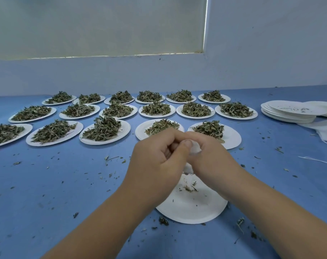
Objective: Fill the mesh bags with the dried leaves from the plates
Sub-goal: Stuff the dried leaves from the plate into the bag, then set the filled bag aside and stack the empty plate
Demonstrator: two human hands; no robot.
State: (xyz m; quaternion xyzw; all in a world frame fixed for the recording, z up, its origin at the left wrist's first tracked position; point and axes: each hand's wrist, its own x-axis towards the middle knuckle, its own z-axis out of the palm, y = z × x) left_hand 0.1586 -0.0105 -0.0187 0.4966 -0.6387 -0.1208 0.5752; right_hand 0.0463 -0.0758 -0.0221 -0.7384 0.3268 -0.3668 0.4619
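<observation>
Your mesh bag was limp, near-weightless white gauze, pinched between your left hand and right hand, both curled closed on it above the almost bare paper plate. It likely wanted gentle gripping at its mouth hem. The dried leaves, brittle and crumbly, sat heaped on thin round plates beyond, on the blue tabletop

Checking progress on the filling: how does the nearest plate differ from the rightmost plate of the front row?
The nearest plate holds only a few leaf crumbs; the rightmost front-row plate carries a full heap of dried leaves. The nearest plate lies alone, the other in a row of filled plates. Both are white and round.
</observation>
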